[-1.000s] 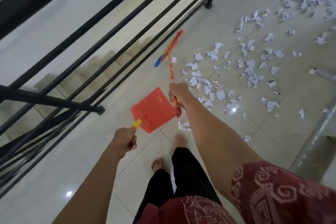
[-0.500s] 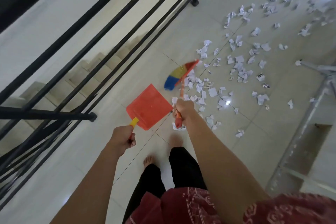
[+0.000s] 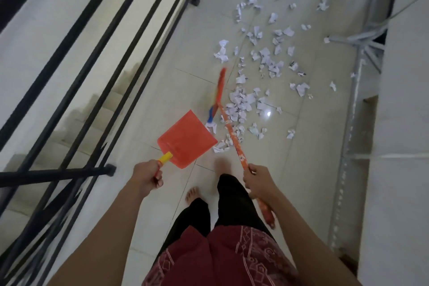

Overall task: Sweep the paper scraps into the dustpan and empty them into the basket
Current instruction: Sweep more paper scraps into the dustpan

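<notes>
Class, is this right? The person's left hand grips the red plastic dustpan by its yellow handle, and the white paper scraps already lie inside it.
One error. In the head view the left hand grips the red plastic dustpan, but the white paper scraps lie on the tiled floor, not inside it.

Left hand gripped the dustpan by its yellow handle, red pan pointing forward. Right hand gripped the broom partway up its orange patterned stick, the stick's end sticking out behind the hand. Broom head was motion-blurred, just left of the densest pile of paper scraps. A few scraps lay just beside the pan's right corner; more were scattered ahead across the pale tiled floor. Black railing ran on the left, with stairs behind it. Grey metal frame stood on the right. Bare foot, black trousers and red patterned garment showed at the bottom.
</notes>
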The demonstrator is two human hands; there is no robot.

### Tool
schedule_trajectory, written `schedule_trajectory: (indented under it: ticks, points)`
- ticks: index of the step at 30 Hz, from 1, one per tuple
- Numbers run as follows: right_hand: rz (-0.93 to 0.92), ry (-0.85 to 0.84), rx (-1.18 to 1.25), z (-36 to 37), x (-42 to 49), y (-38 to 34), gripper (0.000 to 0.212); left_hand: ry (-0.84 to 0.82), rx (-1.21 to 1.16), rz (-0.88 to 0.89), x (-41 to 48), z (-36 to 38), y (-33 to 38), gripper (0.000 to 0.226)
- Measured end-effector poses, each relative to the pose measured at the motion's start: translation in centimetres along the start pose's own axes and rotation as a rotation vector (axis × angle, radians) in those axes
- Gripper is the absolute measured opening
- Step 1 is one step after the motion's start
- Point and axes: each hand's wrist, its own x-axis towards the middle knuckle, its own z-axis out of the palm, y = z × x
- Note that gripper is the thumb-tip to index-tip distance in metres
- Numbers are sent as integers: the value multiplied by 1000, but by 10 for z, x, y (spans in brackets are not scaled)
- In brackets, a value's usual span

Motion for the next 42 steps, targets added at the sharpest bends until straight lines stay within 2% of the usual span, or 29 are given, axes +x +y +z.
schedule_trajectory:
  ticks: [6, 8, 12, 15, 18, 21, 28, 34, 39, 42]
  points:
    - [18, -137, -213, -19, -40, 50, 17, 24, 108, 8, -14, -32, -28, 6]
    - [34, -167, -322, -16, -39, 50, 17, 41, 121, 22, -16, -30, -30, 13]
    - [27, -115, -568, -9, -44, 52, 19, 87, 146, 27, -17, -27, -45, 10]
    - [0, -49, -647, -9, -48, 45, 26, 100, 165, 29, -16, -22, -51, 16]
    - [18, 12, -630, -10, -44, 37, 10, 90, 152, 33, -19, -15, -52, 16]
    - [9, 68, -576, -12, -40, 36, 8, 66, 133, 41, -22, -3, -50, 13]
    - [-72, 142, -398, -13, -53, 80, 21, -29, 138, 87, -26, 33, -40, 15]
    - [-100, 237, -230, -13, -60, 105, 17, -90, 195, 85, -17, 66, -29, 11]
    - [-125, 388, -244, -27, -47, 113, 11, -69, 211, 109, -8, 95, -21, 14]
    - [-70, 467, -251, -50, -24, 114, 26, -37, 211, 124, -1, 115, -24, 13]
